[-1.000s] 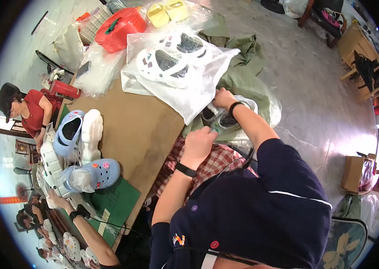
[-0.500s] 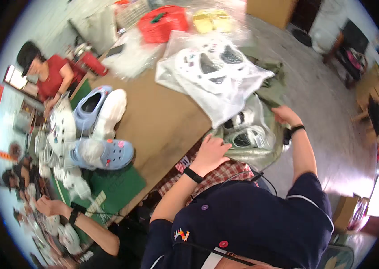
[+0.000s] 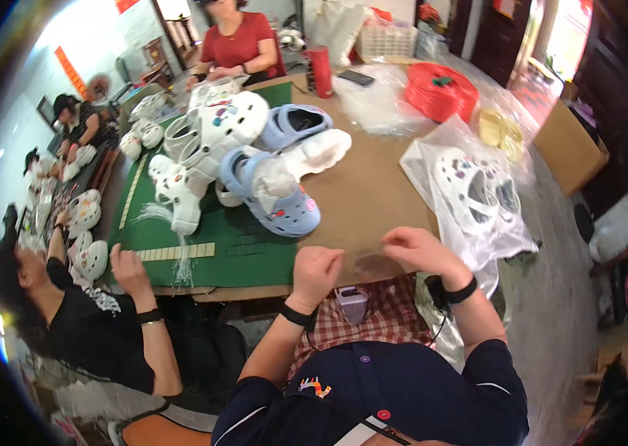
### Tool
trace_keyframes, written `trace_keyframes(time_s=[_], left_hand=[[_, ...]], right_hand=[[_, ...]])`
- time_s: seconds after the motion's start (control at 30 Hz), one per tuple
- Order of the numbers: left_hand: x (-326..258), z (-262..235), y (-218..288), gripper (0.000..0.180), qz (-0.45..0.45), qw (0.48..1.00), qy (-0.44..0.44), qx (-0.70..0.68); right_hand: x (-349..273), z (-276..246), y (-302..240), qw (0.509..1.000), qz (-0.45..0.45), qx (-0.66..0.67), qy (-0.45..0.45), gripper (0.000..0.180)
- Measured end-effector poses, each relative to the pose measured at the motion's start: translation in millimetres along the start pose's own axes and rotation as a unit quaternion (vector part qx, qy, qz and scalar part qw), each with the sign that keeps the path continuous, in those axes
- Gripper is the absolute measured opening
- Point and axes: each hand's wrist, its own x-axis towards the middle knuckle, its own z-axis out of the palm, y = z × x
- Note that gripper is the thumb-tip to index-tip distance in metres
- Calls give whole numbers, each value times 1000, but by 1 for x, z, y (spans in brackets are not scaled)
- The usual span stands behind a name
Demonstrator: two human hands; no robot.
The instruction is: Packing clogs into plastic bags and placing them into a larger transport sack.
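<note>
Over the near edge of the table, my left hand [image 3: 315, 276] is closed, its fingers curled and nothing visible in them. To its right my right hand [image 3: 421, 249] is also curled inward, with nothing showing between its fingers. The hands are apart. Ahead of my left hand lies a pale blue clog [image 3: 300, 217] with coloured charms and white paper stuffed inside. Behind it are another blue clog [image 3: 280, 132], an upturned white sole [image 3: 329, 151] and a white clog with charms [image 3: 243, 115]. White clogs [image 3: 470, 201] in a clear plastic bag lie beyond my right hand.
A green mat [image 3: 254, 260] covers the table's left part. Farther back are a red tumbler [image 3: 319, 72], a phone [image 3: 356, 77], a roll of red plastic twine [image 3: 441, 91] and bagged yellow clogs [image 3: 503, 134]. Co-workers sit at left and across the table.
My view has swung toward the table. My right hand has left the bagged shoes in the green sack and come over the table edge. My left hand has also left the sack's edge.
</note>
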Motion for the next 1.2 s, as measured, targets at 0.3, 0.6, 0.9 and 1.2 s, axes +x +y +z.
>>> trace_keyframes(time_s=[0.3,0.6,0.9,1.2], left_hand=[[-82,-18,-70,5,-204,970,21,131],[-72,-21,-89,80,-400,890,176,-128],[25,-72,-136,93,-381,873,208,-223],[68,-35,-106,91,-345,869,225,-274]], right_hand=[[185,88,-61,929,-273,-40,244,53],[313,58,-66,943,-184,-172,219,75],[324,66,-79,938,-162,-203,228,38],[313,36,-67,873,-253,-95,405,33]])
